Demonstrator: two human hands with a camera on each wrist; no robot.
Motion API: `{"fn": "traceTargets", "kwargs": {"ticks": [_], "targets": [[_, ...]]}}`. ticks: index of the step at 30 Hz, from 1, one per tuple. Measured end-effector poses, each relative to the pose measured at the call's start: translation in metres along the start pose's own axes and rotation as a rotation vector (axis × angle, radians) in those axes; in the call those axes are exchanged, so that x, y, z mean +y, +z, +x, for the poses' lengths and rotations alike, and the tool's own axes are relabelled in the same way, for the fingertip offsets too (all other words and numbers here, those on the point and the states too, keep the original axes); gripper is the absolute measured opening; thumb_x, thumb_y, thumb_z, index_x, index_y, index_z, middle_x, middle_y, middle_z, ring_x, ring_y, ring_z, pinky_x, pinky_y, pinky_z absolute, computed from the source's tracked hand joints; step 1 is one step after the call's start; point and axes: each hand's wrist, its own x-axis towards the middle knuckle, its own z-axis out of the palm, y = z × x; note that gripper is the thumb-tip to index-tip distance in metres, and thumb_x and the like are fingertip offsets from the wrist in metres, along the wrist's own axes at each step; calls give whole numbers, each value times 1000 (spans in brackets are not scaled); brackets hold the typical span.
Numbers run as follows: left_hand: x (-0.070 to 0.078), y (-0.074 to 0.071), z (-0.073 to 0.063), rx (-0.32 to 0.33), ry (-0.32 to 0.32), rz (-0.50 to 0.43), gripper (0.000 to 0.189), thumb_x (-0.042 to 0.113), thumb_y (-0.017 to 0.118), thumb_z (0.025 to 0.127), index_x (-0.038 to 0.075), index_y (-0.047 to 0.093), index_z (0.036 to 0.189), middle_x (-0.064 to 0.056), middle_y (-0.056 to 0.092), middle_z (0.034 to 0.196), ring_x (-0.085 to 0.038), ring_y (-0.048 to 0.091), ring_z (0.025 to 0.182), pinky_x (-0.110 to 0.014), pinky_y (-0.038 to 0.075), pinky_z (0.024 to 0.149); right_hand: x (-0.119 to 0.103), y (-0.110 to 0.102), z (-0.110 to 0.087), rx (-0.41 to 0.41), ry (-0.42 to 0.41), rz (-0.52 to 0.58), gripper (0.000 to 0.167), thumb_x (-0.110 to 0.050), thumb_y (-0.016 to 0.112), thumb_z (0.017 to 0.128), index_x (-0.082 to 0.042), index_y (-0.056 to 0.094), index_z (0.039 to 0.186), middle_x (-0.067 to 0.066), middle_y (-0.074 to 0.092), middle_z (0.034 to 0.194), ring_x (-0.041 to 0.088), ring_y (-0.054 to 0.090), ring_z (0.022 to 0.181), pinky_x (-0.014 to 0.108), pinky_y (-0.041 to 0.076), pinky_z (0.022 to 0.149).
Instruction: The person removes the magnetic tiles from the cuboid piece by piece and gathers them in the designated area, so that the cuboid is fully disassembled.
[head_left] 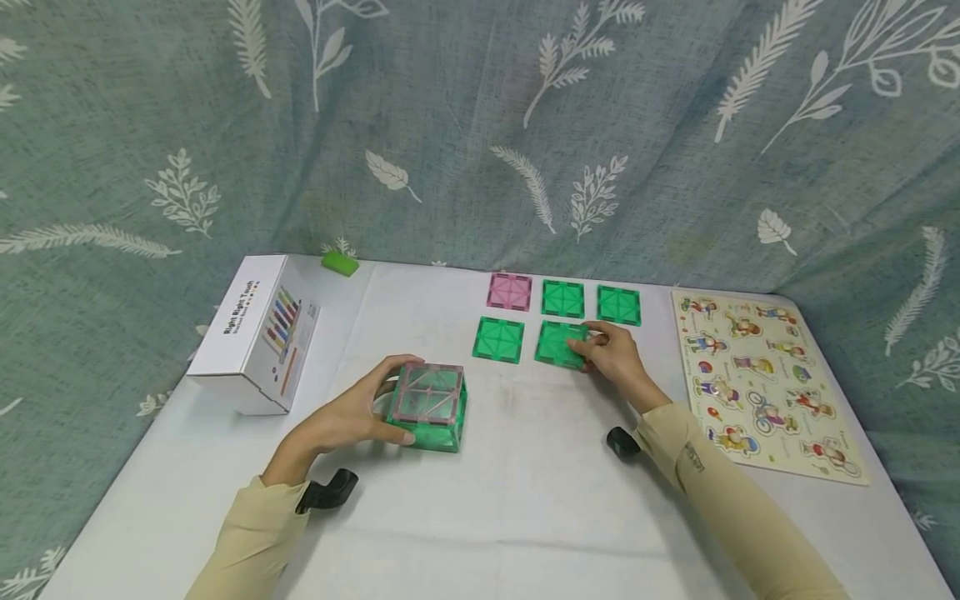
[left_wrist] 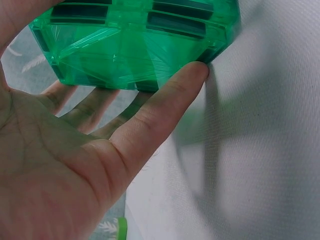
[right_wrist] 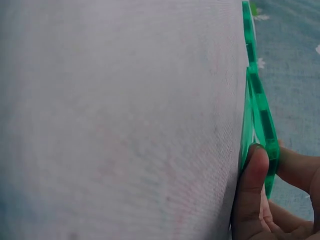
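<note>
In the head view my left hand [head_left: 348, 414] grips a box built of magnetic tiles [head_left: 427, 437], with green sides and a clear pink square tile [head_left: 429, 393] on top. The left wrist view has the thumb [left_wrist: 165, 105] along the box's lower edge and the other fingers around its far side. My right hand [head_left: 617, 357] pinches a green square magnetic tile [head_left: 557, 342] by its right side. That tile [right_wrist: 264, 120] is tilted in the right wrist view, its held edge raised off the white surface, thumb beneath and a finger on top.
Behind and beside the held tile lie a pink tile [head_left: 509, 292] and green tiles [head_left: 562, 298], [head_left: 618, 305], [head_left: 498, 340]. A white box [head_left: 255, 329] stands at left, a green block [head_left: 340, 264] behind it. On the right lies a picture puzzle board [head_left: 765, 383]. A patterned curtain [head_left: 450, 125] hangs behind.
</note>
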Motion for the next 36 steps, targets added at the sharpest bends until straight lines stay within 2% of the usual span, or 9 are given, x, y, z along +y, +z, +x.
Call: {"fn": "traceTargets", "kwargs": {"ticks": [4, 12, 18, 22, 25, 36], "targets": [[0, 0, 0, 3, -3, -2, 104, 13, 90, 72, 27, 27, 153, -12, 25, 163, -49, 10, 154, -70, 32, 112, -1, 0, 0, 0, -16, -36, 67, -32, 73, 93, -12, 46, 151, 5, 64, 91, 10, 65, 60, 26, 57, 66], [0, 0, 0, 1, 4, -9, 104, 14, 90, 72, 27, 26, 153, -12, 23, 164, -50, 9, 154, -71, 32, 112, -7, 2, -2, 3, -76, -184, 64, -32, 69, 96, -9, 45, 151, 13, 66, 104, 12, 63, 64, 27, 52, 67], [1, -2, 0, 7, 4, 9, 104, 14, 90, 72, 28, 27, 153, -12, 22, 165, -51, 9, 154, -73, 31, 112, -10, 5, -1, 24, -96, -242, 61, -31, 68, 97, -6, 48, 148, 12, 64, 98, 14, 60, 66, 28, 48, 66], [0, -3, 1, 12, 8, 26, 102, 16, 90, 72, 29, 28, 152, -12, 23, 164, -51, 11, 153, -75, 28, 111, -11, 6, 0, 36, -116, -272, 59, -32, 68, 97, -4, 50, 146, 9, 59, 91, 17, 53, 69, 31, 43, 67], [0, -2, 1, 8, 9, 22, 103, 16, 90, 72, 29, 28, 153, -12, 23, 164, -51, 11, 153, -75, 27, 112, -10, 6, -1, 30, -110, -281, 59, -32, 67, 97, -4, 49, 147, 8, 57, 90, 19, 48, 72, 32, 41, 67], [-2, 0, 0, 7, 7, 2, 103, 15, 90, 72, 28, 27, 153, -12, 23, 164, -50, 10, 154, -73, 29, 112, -7, 7, -1, 24, -110, -305, 59, -33, 65, 98, -4, 48, 147, 10, 58, 94, 19, 50, 73, 31, 42, 65]]}}
